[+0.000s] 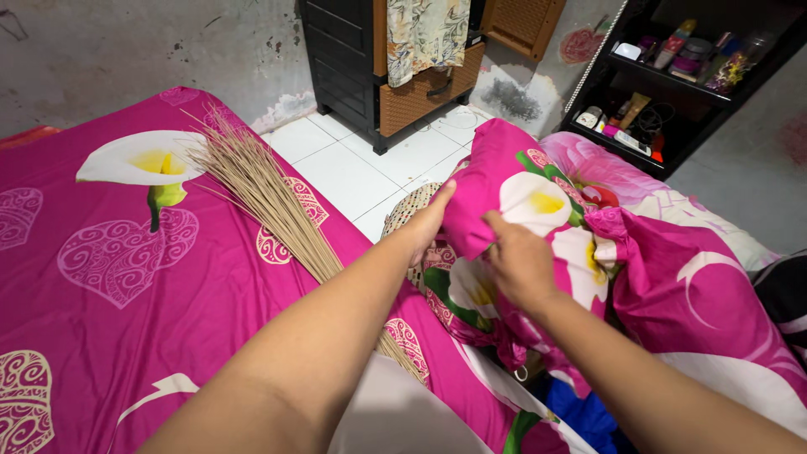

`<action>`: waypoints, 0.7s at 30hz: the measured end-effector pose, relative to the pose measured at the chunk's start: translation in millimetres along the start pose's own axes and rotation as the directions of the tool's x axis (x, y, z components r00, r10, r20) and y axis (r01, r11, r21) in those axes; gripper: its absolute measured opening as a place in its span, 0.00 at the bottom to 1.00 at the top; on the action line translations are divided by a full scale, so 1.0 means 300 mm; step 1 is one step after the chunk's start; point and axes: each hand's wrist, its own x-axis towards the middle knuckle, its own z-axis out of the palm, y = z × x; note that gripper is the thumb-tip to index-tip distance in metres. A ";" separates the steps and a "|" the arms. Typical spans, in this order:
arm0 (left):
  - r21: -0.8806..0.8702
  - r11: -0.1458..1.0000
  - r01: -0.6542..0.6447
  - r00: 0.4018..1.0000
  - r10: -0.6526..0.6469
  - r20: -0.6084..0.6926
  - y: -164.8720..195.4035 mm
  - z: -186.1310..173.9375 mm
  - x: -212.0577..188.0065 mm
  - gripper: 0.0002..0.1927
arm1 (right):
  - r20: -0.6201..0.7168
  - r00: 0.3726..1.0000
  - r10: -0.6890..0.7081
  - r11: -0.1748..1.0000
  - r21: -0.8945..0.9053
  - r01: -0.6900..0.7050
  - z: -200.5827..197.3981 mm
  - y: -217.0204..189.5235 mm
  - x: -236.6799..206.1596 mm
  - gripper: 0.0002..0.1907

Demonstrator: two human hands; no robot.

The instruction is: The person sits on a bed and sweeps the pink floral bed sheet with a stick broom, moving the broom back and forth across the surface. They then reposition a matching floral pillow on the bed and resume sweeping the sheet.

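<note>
both hands, left hand [427, 225] and right hand [519, 262], grip clamped on the pink floral pillowcase [513, 197].

The pillow [504, 219] wore a bright magenta cover printed with white calla lilies, yellow at the centre, and green leaves. It stood tilted, one corner raised, its lower end bunched and wrinkled above the bed's edge. The left hand [426, 225] pinched its near corner; the right hand [523, 265] pressed on its front
</note>
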 end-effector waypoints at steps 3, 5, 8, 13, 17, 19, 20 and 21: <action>-0.086 0.996 0.035 0.998 -0.032 0.045 0.010 0.009 -0.012 0.48 | 0.056 0.997 -0.051 0.997 0.058 0.048 0.010 -0.042 -0.028 0.20; -0.086 0.995 0.042 0.999 -0.043 -0.009 -0.012 0.035 0.008 0.44 | 0.087 0.991 -0.105 0.992 0.085 0.097 0.006 -0.051 -0.045 0.21; 0.051 0.999 0.006 0.974 0.005 -0.227 -0.074 0.073 0.057 0.36 | 0.189 0.978 -0.091 0.994 0.080 0.077 -0.007 -0.042 -0.067 0.20; 0.187 0.981 -0.045 0.916 0.116 -0.384 -0.136 0.055 0.131 0.27 | 0.047 0.993 -0.106 0.962 0.256 0.091 0.010 0.034 -0.099 0.17; 0.056 0.987 -0.150 0.920 0.160 -0.357 -0.186 -0.079 0.147 0.27 | -0.135 0.966 0.219 0.935 0.311 -0.168 0.048 0.238 -0.090 0.20; -0.015 0.981 -0.192 0.929 0.177 -0.323 -0.221 -0.148 0.127 0.27 | -0.204 0.897 0.391 0.917 0.167 -0.362 0.064 0.392 -0.054 0.21; -0.054 0.981 -0.188 0.941 0.164 -0.295 -0.237 -0.183 0.107 0.27 | -0.141 0.832 0.537 0.841 0.164 -0.516 0.073 0.467 -0.053 0.23; -0.092 0.979 -0.182 0.951 0.152 -0.268 -0.250 -0.213 0.085 0.27 | -0.078 0.740 0.668 0.742 0.151 -0.653 0.087 0.536 -0.055 0.26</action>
